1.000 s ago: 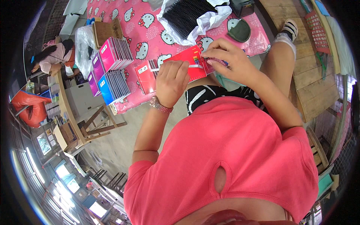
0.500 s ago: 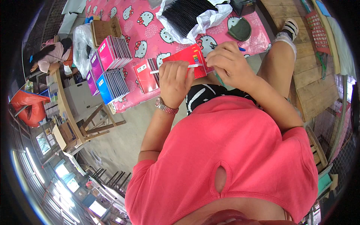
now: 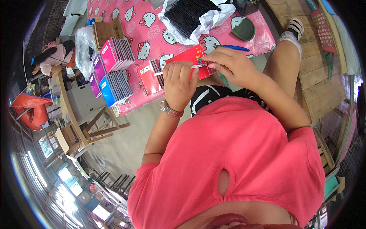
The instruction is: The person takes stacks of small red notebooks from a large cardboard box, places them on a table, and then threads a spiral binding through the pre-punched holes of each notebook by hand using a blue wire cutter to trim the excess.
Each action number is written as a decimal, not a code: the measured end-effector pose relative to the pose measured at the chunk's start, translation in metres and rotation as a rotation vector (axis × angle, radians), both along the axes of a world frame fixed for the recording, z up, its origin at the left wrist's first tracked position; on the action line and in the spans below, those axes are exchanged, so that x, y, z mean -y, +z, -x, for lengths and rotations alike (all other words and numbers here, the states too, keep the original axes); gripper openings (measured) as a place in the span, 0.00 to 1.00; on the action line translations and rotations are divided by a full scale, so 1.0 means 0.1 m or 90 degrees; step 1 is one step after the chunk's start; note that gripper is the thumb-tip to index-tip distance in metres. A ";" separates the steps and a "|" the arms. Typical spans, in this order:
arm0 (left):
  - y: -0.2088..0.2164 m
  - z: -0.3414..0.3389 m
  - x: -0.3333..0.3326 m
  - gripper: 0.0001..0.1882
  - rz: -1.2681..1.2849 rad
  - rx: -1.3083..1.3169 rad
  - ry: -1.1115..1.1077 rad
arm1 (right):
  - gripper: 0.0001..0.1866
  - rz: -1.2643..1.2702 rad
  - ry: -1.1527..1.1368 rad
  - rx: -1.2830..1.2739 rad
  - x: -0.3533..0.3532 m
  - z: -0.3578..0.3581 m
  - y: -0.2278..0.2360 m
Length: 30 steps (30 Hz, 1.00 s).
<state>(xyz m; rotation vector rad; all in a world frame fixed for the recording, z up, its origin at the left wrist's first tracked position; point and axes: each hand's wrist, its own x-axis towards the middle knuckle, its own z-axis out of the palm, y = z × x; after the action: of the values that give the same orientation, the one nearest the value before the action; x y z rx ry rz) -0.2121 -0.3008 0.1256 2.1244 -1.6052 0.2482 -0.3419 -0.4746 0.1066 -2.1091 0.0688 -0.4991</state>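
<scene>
A red notebook (image 3: 185, 55) with a colourful printed patch lies on the table's near edge, in front of me. A thin white strip (image 3: 198, 65) crosses its near part. My left hand (image 3: 178, 82) is closed over that strip, its fingers curled down and the strip's left end poking out beside them. At the notebook's right edge, my right hand (image 3: 234, 68) has its fingers bent and drawn together; what they pinch is too small to make out. Just beyond the right hand lies a blue-handled tool (image 3: 236, 48), partly hidden by the fingers.
Red notebooks (image 3: 150, 78) lie left of my left hand. Further left stand stacks of pink (image 3: 116, 54), purple and blue (image 3: 113, 88) spiral notebooks. Black coils (image 3: 190, 17) fill a white bag at the back, near a dark green pouch (image 3: 243, 29). Another person (image 3: 57, 59) is far left.
My right hand has shifted slightly left and down toward the notebook's edge, so more of the blue-handled tool shows. The left hand has stayed nearly in place on the strip.
</scene>
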 end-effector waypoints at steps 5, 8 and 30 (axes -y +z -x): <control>-0.01 0.06 0.05 0.15 0.029 0.033 -0.036 | 0.15 0.043 0.009 -0.055 -0.02 0.08 0.24; -0.01 0.05 0.05 0.17 0.010 0.042 -0.046 | 0.19 0.050 0.032 -0.199 -0.03 0.08 0.43; -0.16 0.01 -0.18 0.18 -0.038 -0.051 0.088 | 0.22 -0.387 0.453 -0.234 0.60 -0.28 0.28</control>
<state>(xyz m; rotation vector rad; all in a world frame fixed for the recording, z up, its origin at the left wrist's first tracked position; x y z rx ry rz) -0.2127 -0.2827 0.1092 2.2642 -1.4388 0.1585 -0.3143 -0.5351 0.1342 -1.4617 -0.2799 0.3109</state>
